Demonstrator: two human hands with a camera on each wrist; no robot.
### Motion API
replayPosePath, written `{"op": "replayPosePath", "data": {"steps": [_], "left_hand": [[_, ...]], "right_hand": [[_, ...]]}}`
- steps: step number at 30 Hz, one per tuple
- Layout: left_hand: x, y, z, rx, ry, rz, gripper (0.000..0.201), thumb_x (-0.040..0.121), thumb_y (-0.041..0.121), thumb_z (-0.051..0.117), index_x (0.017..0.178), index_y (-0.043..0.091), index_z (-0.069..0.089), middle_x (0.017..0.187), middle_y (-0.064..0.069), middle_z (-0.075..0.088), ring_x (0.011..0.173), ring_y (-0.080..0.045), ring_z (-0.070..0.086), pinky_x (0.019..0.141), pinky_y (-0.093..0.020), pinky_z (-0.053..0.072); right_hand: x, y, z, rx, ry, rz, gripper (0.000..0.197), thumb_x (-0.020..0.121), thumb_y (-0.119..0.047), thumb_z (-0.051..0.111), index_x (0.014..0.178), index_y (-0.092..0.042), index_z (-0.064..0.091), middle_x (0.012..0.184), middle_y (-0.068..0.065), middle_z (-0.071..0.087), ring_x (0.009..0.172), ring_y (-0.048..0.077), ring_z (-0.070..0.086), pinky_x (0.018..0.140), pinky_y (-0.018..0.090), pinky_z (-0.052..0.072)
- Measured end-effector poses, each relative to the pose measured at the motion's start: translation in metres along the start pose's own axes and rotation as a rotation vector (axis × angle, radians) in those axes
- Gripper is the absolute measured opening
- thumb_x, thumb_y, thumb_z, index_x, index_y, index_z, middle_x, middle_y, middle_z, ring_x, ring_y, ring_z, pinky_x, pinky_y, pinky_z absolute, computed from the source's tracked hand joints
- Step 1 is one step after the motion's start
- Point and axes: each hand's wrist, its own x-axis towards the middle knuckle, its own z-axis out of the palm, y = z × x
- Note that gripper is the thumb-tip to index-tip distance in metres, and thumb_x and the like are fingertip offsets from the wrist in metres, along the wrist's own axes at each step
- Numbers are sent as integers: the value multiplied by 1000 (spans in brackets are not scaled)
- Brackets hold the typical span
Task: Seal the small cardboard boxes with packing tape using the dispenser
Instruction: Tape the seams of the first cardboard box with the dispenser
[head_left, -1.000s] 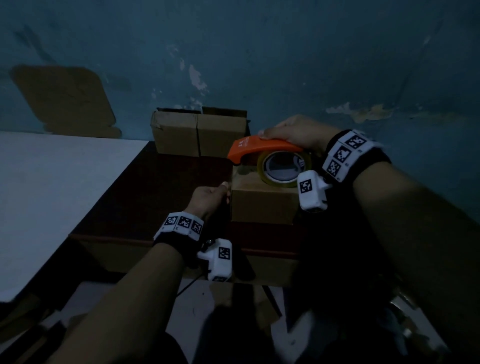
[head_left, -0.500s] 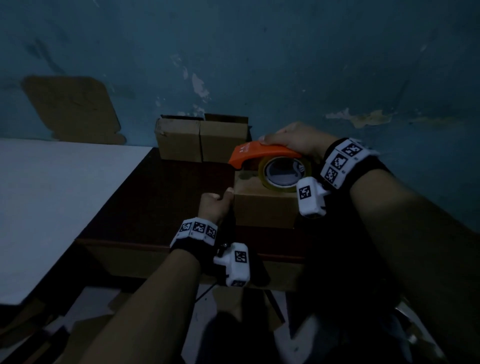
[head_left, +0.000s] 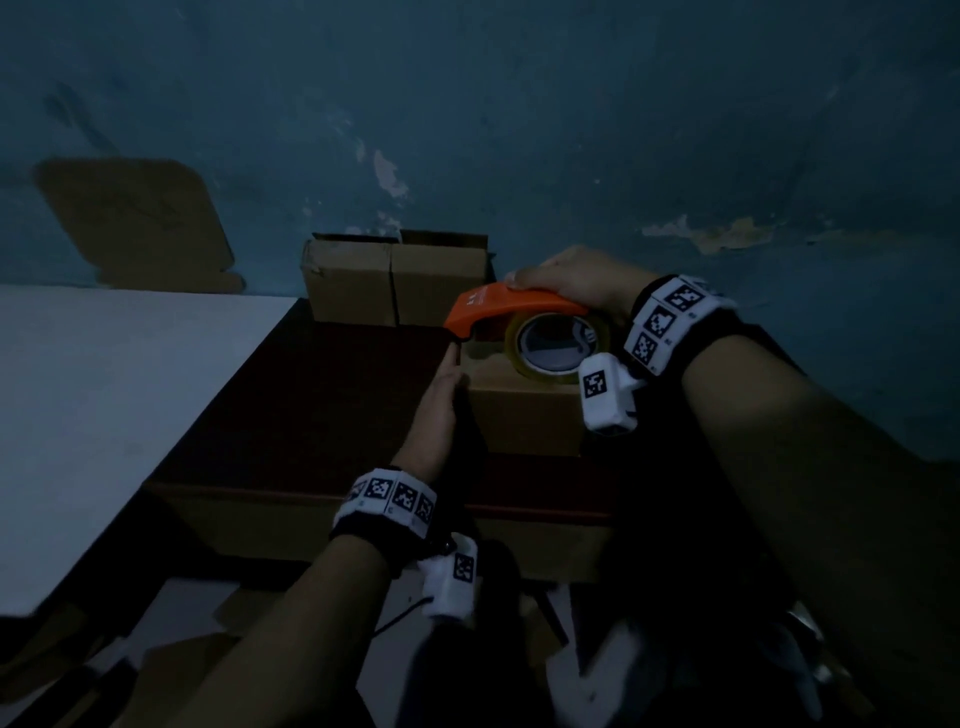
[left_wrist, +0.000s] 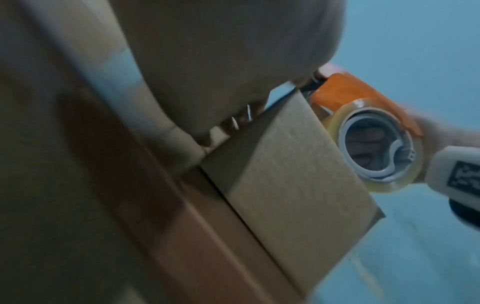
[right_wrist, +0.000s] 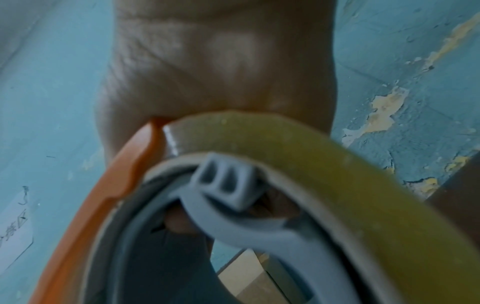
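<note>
The small cardboard box sits on the dark counter, right between your two hands. The orange tape dispenser rests on top of the box. Its long side runs across the box top, from your right hand over toward your left hand. The cutting end points at your left hand, and the tape roll sits at the end nearer your right wrist.

Your right hand is wrapped over the top of the dispenser and grips it. Your left hand lies flat against the side of the box, with its fingers straight and pointing up to the top edge, just under the dispenser's nose. It holds nothing; it only presses on the box.

So the nose of the dispenser is at the edge on your left hand's side. I think the next move turns on that edge: the tape has to go over it and down the side your left hand is touching. Two more cardboard boxes stand farther away from both hands, by the blue wall.
</note>
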Motion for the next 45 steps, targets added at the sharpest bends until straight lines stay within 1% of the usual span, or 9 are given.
{"op": "replayPosePath", "data": {"steps": [4, 8, 11, 17, 20, 27, 35, 41, 45], "left_hand": [[4, 12, -6, 351, -137, 174, 81, 85, 35, 69, 149, 40, 20, 140, 11, 49, 126, -7, 49, 103, -28, 42], [16, 16, -13, 647, -98, 239, 94, 62, 47, 86, 139, 24, 37, 133, 5, 52, 121, -10, 52, 102, -39, 46], [20, 22, -18, 693, -101, 242, 94, 56, 44, 87, 135, 19, 41, 130, 4, 53, 120, -12, 52, 101, -35, 46], [14, 36, -41, 763, -148, 209, 95, 61, 36, 88, 139, 22, 36, 130, 13, 47, 118, -1, 44, 92, -16, 37], [9, 45, -53, 798, -147, 165, 85, 63, 30, 88, 130, 32, 36, 113, 29, 46, 100, 9, 46, 80, -3, 37], [5, 51, -73, 807, -158, 118, 79, 63, 31, 87, 123, 40, 37, 110, 33, 44, 94, 18, 46, 79, -8, 36], [7, 51, -75, 832, -181, 140, 99, 62, 34, 87, 141, 34, 28, 136, 14, 42, 124, -2, 40, 99, -22, 34], [4, 50, -77, 800, -171, 50, 91, 57, 39, 85, 129, 40, 31, 116, 16, 47, 103, 2, 49, 79, -16, 42], [6, 49, -78, 824, -179, 51, 95, 50, 50, 84, 129, 41, 32, 115, 18, 44, 102, 3, 46, 79, -19, 44]], "right_hand": [[-1, 0, 0, 24, 14, 6, 50, 74, -59, 72, 79, -10, 68, 86, 15, 70, 78, 29, 67, 76, 34, 53], [-6, -6, 1, -35, 2, 3, 61, 78, -60, 67, 92, -1, 70, 99, 20, 69, 82, 28, 66, 71, 29, 47], [-8, -11, -1, -84, -29, 18, 70, 79, -64, 64, 107, 0, 70, 108, 19, 68, 90, 29, 67, 74, 30, 49], [-7, -33, 5, -232, -125, 28, 49, 78, -67, 62, 74, -19, 61, 79, 3, 63, 75, 22, 61, 63, 26, 44], [-6, -45, 11, -280, -174, -4, 46, 81, -67, 59, 76, -21, 60, 80, 1, 62, 73, 19, 59, 64, 27, 44], [4, -56, 27, -310, -173, -60, 53, 77, -70, 59, 63, -20, 52, 61, 0, 50, 56, 17, 48, 60, 31, 40], [-1, -49, 18, -368, -178, -96, 51, 81, -67, 57, 60, -21, 53, 62, -1, 51, 58, 17, 49, 63, 31, 40], [-15, -28, -4, -355, -166, -95, 49, 84, -60, 59, 65, -16, 55, 68, 4, 53, 62, 19, 49, 66, 31, 38], [-33, 24, -30, -265, -89, -35, 48, 86, -54, 62, 56, -18, 51, 59, -1, 48, 58, 15, 47, 57, 25, 36]]}}
